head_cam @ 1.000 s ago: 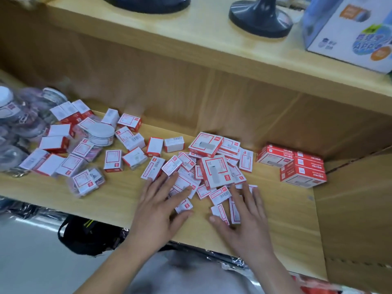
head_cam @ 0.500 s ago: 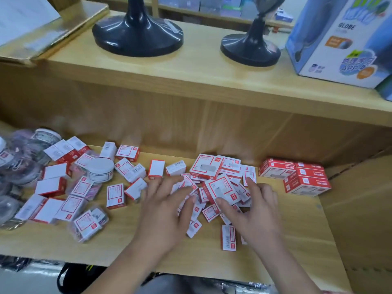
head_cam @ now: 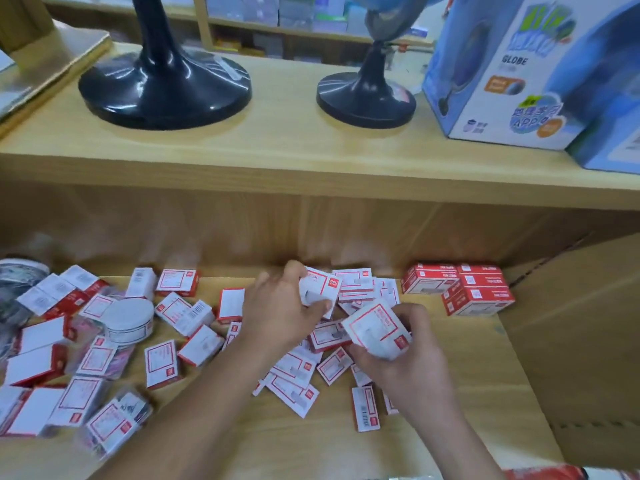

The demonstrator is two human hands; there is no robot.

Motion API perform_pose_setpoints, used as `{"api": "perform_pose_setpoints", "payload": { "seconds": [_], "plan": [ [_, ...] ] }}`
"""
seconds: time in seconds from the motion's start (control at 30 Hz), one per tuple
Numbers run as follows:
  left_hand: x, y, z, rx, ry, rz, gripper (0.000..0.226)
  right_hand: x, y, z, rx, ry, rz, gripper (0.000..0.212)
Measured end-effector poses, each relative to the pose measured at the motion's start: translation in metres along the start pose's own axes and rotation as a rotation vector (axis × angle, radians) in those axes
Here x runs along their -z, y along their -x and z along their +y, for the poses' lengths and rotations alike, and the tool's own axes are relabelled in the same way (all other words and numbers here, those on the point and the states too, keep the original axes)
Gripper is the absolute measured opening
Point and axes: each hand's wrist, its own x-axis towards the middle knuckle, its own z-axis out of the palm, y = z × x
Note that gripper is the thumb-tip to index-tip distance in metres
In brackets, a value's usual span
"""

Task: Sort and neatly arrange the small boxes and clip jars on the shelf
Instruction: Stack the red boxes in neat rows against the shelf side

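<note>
Gripping small red-and-white cardboard box [head_cam: 320, 289] with left hand [head_cam: 277, 313]; clutching second, seemingly larger box [head_cam: 377, 327] with right hand [head_cam: 412, 362].

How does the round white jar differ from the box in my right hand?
The jar is round; the box is rectangular. The jar stands upright on the shelf, untouched; the box is tilted, held above the pile by the right hand. The jar's lid is plain white; the box's face carries a red frame and a red logo. Both are small and mostly white.
</note>
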Motion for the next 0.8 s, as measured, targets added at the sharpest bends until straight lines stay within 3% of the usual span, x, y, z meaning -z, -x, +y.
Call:
{"api": "perform_pose_setpoints", "payload": {
  "seconds": [0.17,0.33,0.4,0.53,0.67,0.8],
  "plan": [
    [-0.002,0.001,0.004,0.019,0.122,0.013,0.069,0.033,0.001,0.0,-0.011,-0.297,0.119,0.064],
    [-0.004,0.016,0.026,-0.038,0.371,0.068,0.023,0.072,-0.003,0.033,-0.049,-0.365,0.117,0.052],
    [-0.005,0.027,0.048,-0.06,0.502,0.045,0.013,0.086,-0.006,0.053,-0.057,-0.321,0.146,0.053],
    [-0.018,0.038,0.096,-0.137,0.689,-0.036,0.014,0.111,-0.022,0.091,-0.031,-0.07,0.212,0.062],
    [-0.049,0.029,0.119,-0.039,0.739,-0.203,0.011,0.12,-0.041,0.11,0.064,0.14,0.22,0.064],
    [-0.069,0.026,0.123,0.003,0.716,-0.135,0.011,0.116,-0.049,0.118,0.191,0.219,0.241,0.06]
  ]
}}
